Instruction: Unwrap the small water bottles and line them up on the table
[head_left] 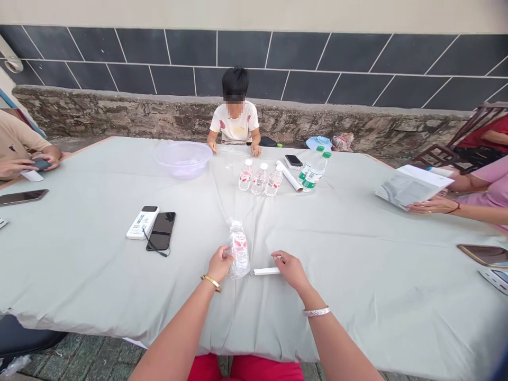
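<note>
A small clear bottle with a pink and red label, wrapped in clear plastic film (239, 248), lies on the table in front of me. My left hand (220, 263) is at its left side, thumb and fingers closed on the wrapped bottle's edge. To the right of the bottle lies a slim white tool with a small metal tip (265, 271), its tip pointing at the bottle. My right hand (291, 269) hovers over or rests at the tool's right end, fingers loosely bent and apart. That end is hidden by the hand.
Beyond stand several small bottles (259, 180), a white roll (291, 177), green-capped bottles (316, 172) and a purple basin (184, 161). A power bank (143, 222) and phone (161, 231) lie left. People sit opposite and at both sides; one holds a white box (413, 186).
</note>
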